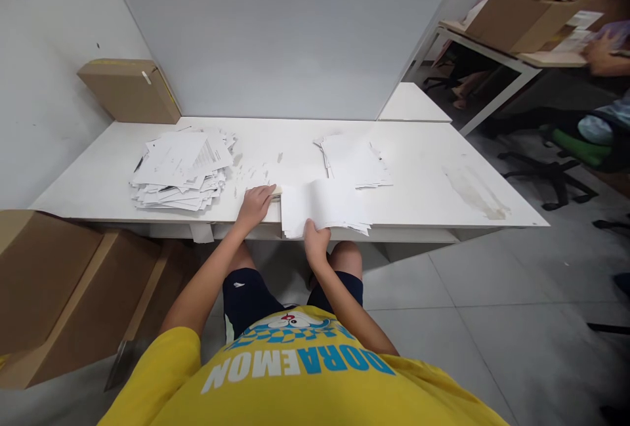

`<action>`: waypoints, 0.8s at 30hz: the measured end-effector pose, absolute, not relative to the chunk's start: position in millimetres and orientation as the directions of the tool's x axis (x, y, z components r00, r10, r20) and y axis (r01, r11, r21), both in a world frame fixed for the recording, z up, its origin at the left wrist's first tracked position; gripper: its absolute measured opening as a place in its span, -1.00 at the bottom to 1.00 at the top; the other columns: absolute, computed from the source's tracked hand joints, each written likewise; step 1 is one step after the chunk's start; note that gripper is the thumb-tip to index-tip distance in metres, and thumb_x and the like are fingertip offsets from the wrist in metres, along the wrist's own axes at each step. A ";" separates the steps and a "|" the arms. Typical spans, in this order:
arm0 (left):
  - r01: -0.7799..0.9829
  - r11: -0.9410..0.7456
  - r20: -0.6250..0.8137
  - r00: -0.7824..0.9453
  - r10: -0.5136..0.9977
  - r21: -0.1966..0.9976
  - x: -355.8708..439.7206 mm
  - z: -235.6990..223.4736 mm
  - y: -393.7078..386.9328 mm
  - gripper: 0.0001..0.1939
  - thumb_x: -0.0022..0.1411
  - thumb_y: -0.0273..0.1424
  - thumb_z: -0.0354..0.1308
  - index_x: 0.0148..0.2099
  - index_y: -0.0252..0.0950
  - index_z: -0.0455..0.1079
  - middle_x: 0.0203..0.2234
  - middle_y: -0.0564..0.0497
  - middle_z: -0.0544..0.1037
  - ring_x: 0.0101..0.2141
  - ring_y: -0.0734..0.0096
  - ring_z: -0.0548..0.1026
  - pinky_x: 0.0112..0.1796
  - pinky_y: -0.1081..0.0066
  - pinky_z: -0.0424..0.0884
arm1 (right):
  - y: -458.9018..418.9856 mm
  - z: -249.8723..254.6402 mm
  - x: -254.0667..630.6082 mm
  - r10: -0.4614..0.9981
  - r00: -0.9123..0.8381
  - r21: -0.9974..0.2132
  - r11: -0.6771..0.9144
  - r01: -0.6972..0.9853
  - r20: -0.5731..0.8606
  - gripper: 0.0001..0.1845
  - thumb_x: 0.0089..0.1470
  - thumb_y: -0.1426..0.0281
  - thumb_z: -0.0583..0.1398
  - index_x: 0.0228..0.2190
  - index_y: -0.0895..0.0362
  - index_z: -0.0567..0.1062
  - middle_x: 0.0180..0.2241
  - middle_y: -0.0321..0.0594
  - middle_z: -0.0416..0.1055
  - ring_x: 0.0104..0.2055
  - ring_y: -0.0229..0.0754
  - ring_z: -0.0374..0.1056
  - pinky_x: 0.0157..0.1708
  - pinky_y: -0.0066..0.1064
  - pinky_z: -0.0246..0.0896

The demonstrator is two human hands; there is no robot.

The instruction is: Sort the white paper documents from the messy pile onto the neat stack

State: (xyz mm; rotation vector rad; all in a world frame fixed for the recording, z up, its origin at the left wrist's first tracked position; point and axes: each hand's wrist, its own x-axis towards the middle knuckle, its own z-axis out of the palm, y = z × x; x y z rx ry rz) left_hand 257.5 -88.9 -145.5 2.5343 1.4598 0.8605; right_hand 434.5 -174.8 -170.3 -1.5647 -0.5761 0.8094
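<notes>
At the front edge of the white table [418,199], my right hand [316,242] grips a sheaf of white papers [339,206] with the thumb on top. The sheaf's upper sheet bends up in a curve, and its lower edge sticks out past the table edge. Just left of it, my left hand [254,208] is closed over a small cream-coloured object [276,192] against the papers' left side. Most of that object is under the fingers, so its kind cannot be made out.
A tall messy pile of papers [182,170] lies on the left, a thinner stack [355,160] behind the sheaf. A cardboard box [130,91] stands in the back left corner; larger cartons [44,275] are beside my left arm. A grey panel [285,32] rises behind. At right, another person's hand [600,55] shows.
</notes>
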 end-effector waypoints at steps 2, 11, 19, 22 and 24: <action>0.763 -0.548 0.429 0.392 0.814 0.343 256.2 -146.8 -88.1 -0.58 0.46 -0.31 -0.15 0.24 -0.26 0.32 0.04 -0.16 0.54 0.05 0.16 0.46 0.01 0.18 0.33 | -176.4 -169.6 433.5 0.761 0.626 -0.985 -0.144 -0.096 -0.172 -0.54 -0.07 0.31 0.18 -0.19 0.41 0.53 -0.12 0.24 0.55 0.01 0.08 0.47 0.09 -0.17 0.30; 0.750 -0.595 0.438 0.449 0.778 0.289 253.4 -153.0 -83.5 -0.61 0.45 -0.35 -0.14 0.18 -0.24 0.40 -0.05 -0.18 0.56 -0.03 0.14 0.51 -0.06 0.16 0.36 | -178.9 -167.1 419.3 0.789 0.586 -0.960 -0.016 -0.280 -0.185 -0.41 -0.11 0.26 0.26 -0.06 0.36 0.48 -0.03 0.16 0.52 0.06 0.00 0.43 0.13 -0.18 0.29; 0.717 -0.642 0.436 0.503 0.747 0.272 251.9 -150.5 -84.5 -0.61 0.46 -0.34 -0.14 0.19 -0.21 0.37 -0.03 -0.16 0.56 -0.01 0.15 0.50 -0.04 0.15 0.37 | -178.5 -179.2 407.9 0.812 0.530 -0.917 -0.018 -0.398 -0.245 -0.34 -0.22 0.22 0.31 -0.07 0.34 0.49 0.03 0.16 0.49 0.04 0.00 0.45 0.15 -0.15 0.29; 0.706 -0.662 0.440 0.526 0.728 0.252 253.1 -149.5 -84.9 -0.61 0.46 -0.36 -0.14 0.19 -0.22 0.37 0.01 -0.18 0.55 0.03 0.14 0.49 -0.04 0.14 0.37 | -179.2 -180.0 406.2 0.808 0.531 -0.916 -0.026 -0.399 -0.255 -0.34 -0.22 0.21 0.31 -0.08 0.35 0.49 0.04 0.17 0.48 0.04 0.00 0.45 0.15 -0.16 0.29; 0.707 -0.661 0.444 0.522 0.728 0.251 253.5 -149.5 -84.9 -0.61 0.46 -0.37 -0.15 0.18 -0.22 0.37 0.02 -0.20 0.54 0.03 0.13 0.49 -0.05 0.14 0.38 | -179.3 -179.9 405.9 0.806 0.531 -0.921 -0.044 -0.386 -0.261 -0.36 -0.20 0.22 0.30 -0.09 0.34 0.50 0.02 0.16 0.50 0.03 0.00 0.46 0.13 -0.15 0.30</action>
